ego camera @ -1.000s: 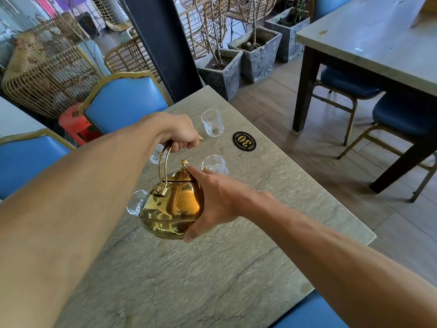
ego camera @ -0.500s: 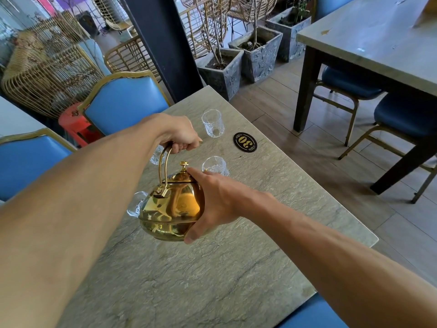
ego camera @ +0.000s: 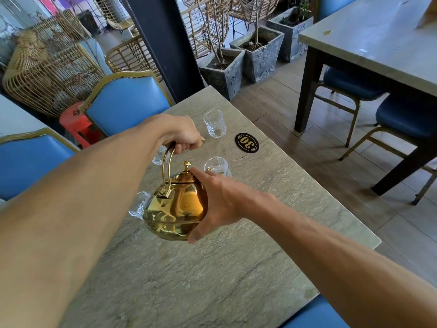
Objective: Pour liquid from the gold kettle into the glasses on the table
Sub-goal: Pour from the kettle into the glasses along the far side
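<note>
A shiny gold kettle hangs above the stone table, tipped slightly away from me. My left hand is closed around the top of its arched handle. My right hand cups the kettle's right side, with the index finger on the lid near the knob. Several clear cut glasses stand on the table: one far off, one just past my right hand, one partly hidden behind the handle, and one at the kettle's left. The spout is hidden behind the kettle's body.
A black oval "30" marker lies at the table's right edge. Blue chairs with gold frames stand on the far left side. Stone planters and a dark pillar are beyond. Another table stands to the right.
The kettle has sunk very slightly and stayed in the same place. Both hands keep the same hold.
</note>
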{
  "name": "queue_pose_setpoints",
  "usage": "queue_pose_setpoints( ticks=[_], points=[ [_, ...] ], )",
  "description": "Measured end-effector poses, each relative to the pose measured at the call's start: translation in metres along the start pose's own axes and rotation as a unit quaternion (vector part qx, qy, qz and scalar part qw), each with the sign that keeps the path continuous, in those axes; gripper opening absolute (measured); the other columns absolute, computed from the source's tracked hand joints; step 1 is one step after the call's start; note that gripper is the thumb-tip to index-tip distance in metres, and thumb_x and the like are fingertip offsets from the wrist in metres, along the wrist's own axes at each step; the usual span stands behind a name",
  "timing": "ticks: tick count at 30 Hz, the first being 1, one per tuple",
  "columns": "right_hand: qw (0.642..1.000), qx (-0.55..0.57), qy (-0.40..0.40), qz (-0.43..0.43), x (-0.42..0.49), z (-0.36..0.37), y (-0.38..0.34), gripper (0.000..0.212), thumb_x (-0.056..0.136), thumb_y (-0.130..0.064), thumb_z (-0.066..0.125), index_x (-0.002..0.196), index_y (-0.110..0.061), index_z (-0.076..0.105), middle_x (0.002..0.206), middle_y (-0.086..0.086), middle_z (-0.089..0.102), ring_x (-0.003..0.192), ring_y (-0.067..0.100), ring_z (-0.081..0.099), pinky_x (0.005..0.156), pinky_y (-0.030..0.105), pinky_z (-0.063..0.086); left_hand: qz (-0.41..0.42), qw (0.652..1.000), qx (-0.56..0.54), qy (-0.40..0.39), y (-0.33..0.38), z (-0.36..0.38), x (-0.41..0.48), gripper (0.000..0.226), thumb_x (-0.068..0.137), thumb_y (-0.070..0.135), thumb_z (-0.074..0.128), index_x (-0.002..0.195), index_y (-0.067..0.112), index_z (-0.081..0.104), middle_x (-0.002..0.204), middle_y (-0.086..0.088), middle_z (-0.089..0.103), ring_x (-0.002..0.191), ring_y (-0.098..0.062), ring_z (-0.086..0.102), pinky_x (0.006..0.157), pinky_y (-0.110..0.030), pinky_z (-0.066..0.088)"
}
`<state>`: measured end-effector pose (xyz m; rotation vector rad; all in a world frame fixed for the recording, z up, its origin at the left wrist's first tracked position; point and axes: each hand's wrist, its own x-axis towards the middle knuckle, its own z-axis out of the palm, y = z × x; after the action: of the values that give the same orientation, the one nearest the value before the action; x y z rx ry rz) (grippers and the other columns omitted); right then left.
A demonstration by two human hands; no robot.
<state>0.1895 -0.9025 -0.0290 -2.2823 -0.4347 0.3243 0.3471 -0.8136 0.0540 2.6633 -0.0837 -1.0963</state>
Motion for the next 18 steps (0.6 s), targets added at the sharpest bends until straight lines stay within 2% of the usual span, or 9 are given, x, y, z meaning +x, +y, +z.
queue_pose_setpoints(
  ticks=[5,12,18],
  points=[
    [1.0,-0.005,0.006,-0.004,-0.003,0.004,0.0,0.142,0.042,-0.073,0.089,0.154,-0.032,0.011,0.135,0.001,0.049,0.104,0.018,0.054,0.087,0.029,0.048,0.01,1.0,-0.01,0.012,0.001,0.001,-0.01,0.059,0.074,-0.01,0.048,0.129,0.008,0.06,0.047,-0.001,0.04,0.036,-0.009,0.03,0.034,-0.018,0.031],
    [0.999,-0.038,0.033,-0.01,-0.007,0.014,-0.005,0.148,0.04,-0.074,0.088,0.154,-0.037,0.002,0.149,0.002,0.04,0.119,0.027,0.055,0.094,0.039,0.049,0.028,0.999,-0.022,0.041,-0.003,0.002,-0.032,0.052,0.08,-0.009,0.048,0.127,0.007,0.061,0.043,0.0,0.039,0.034,-0.009,0.031,0.034,-0.018,0.032],
    [0.995,-0.065,0.067,-0.019,-0.01,0.017,-0.021,0.152,0.041,-0.072,0.09,0.157,-0.033,0.0,0.153,0.0,0.033,0.122,0.027,0.053,0.094,0.038,0.05,0.064,0.994,-0.02,0.083,-0.01,-0.006,-0.053,0.058,0.079,-0.007,0.048,0.133,0.013,0.059,0.041,0.0,0.038,0.032,-0.011,0.031,0.034,-0.019,0.033]
  ],
)
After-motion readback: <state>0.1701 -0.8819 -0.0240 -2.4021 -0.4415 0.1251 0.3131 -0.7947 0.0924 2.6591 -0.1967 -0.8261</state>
